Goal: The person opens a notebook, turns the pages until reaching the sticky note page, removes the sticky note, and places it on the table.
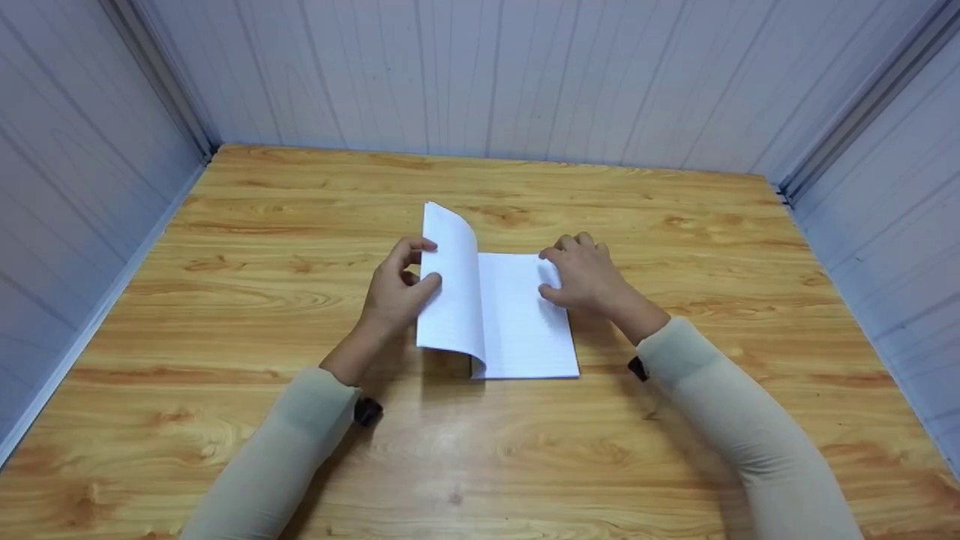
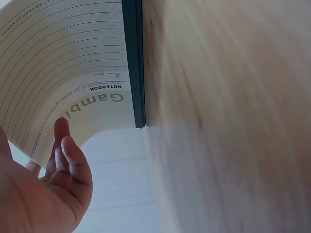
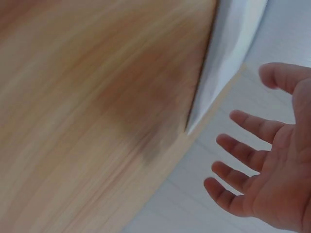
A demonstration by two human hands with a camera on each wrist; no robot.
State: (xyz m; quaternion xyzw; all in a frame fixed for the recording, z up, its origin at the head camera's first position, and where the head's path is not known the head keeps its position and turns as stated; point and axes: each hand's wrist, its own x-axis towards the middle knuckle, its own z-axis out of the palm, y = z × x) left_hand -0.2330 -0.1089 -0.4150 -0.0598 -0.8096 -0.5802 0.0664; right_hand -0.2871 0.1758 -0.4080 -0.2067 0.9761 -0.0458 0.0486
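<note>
A lined notebook (image 1: pixel 525 330) lies spread on the wooden table, its left side lifted and curved upright. My left hand (image 1: pixel 394 292) pinches the outer edge of that raised side, thumb on the white page and fingers behind. From the left wrist, the notebook's ruled outer face (image 2: pixel 73 53) shows "NOTEBOOK" and part of "Gambi", beside a dark green spine (image 2: pixel 135 63). Over the right page's outer edge hovers my right hand (image 1: pixel 589 277), fingers loosely bent and apart. In the right wrist view those fingers (image 3: pixel 248 155) hold nothing; the notebook's edge (image 3: pixel 214 77) is beside them.
The wood-grain table (image 1: pixel 487 465) stretches around the notebook on all sides. Pale panelled walls (image 1: pixel 465 75) enclose it at the back, left and right. A small dark device (image 1: pixel 367 412) sits at the left cuff, another (image 1: pixel 638 368) at the right.
</note>
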